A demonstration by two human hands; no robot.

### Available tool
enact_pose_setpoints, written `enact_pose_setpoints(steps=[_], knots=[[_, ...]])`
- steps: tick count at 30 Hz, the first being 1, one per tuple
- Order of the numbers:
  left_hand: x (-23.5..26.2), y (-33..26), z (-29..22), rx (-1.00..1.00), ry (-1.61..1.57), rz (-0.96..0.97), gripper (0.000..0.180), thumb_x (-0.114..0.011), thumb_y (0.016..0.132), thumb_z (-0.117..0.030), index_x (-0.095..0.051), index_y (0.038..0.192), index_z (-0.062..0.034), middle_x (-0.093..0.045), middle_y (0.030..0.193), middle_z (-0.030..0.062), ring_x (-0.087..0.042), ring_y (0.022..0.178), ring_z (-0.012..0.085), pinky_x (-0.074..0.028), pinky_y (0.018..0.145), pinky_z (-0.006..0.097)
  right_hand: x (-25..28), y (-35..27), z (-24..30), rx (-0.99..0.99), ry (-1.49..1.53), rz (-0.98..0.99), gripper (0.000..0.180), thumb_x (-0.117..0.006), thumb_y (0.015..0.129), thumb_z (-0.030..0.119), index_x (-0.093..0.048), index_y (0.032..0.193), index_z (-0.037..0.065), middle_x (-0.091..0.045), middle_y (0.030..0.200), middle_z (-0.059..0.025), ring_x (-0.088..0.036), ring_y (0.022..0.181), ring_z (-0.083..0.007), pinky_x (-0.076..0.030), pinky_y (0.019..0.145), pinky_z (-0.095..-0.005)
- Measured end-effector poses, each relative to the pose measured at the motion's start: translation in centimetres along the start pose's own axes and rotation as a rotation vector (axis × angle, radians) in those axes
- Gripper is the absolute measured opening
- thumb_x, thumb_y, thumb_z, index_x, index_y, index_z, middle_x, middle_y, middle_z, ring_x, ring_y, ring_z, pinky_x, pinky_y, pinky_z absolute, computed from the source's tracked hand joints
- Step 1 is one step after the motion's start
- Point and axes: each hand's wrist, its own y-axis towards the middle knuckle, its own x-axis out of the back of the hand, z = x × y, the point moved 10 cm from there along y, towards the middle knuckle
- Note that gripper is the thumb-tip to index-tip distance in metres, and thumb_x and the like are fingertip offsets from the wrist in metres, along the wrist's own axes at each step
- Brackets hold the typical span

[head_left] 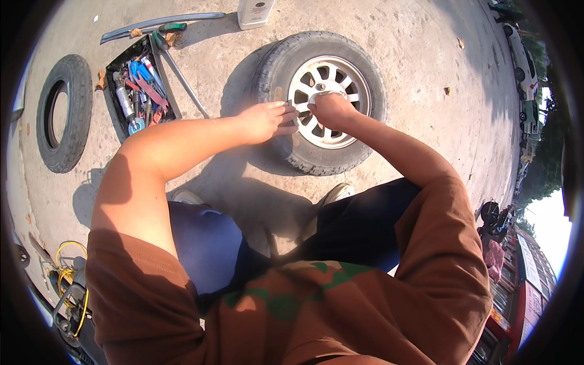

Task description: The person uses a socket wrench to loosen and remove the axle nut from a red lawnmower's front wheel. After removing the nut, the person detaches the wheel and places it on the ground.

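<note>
A car wheel with a pale spoked rim lies on the ground in front of me, its black tyre around it. My left hand rests at the tyre's left side near the rim's edge, its fingers stretched out and holding nothing. Over the middle of the rim, beside the hub, my right hand is closed with the fingers curled down. Whatever it may grip is hidden beneath the hand.
To the left stands a black toolbox full of tools, with a long metal bar leaning by it. Farther left is a small tyre. A white container and a dark curved strip lie beyond. Yellow cable lies lower left.
</note>
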Motion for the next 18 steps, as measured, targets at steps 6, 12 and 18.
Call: enact_pose_setpoints(steps=[6,12,18], knots=[[-0.2,0.0,0.0,0.009,0.024,0.050,0.046,-0.045,0.090,-0.018,-0.053,0.136,-0.0184,-0.044,0.146,0.0113,-0.036,0.139,0.0267,-0.023,0.119,0.043,-0.8,0.3,0.9,0.101,-0.010,0.012,0.019,-0.057,0.084,0.004,-0.059,0.101,-0.002,-0.068,0.086,-0.0220,-0.070,0.083,-0.0352,-0.056,0.068,-0.0448],[0.0,0.1,-0.2,0.006,0.053,0.079,0.048,-0.046,0.090,-0.018,-0.051,0.138,-0.0191,-0.044,0.147,0.0109,-0.036,0.139,0.0257,-0.022,0.119,0.043,0.2,-0.2,0.6,0.113,0.219,-0.078,0.026,-0.062,0.089,0.023,-0.060,0.094,-0.002,-0.068,0.079,-0.0203,-0.068,0.078,-0.0370,-0.052,0.072,-0.0453],[-0.1,0.1,-0.1,0.008,0.083,0.133,0.050,-0.043,0.092,-0.020,-0.047,0.142,-0.0211,-0.040,0.150,0.0118,-0.036,0.140,0.0257,-0.022,0.119,0.044,0.0,0.2,0.2,0.075,0.145,-0.053,0.026,-0.058,0.091,0.023,-0.058,0.094,-0.003,-0.067,0.081,-0.0219,-0.067,0.078,-0.0404,-0.052,0.073,-0.0488]])
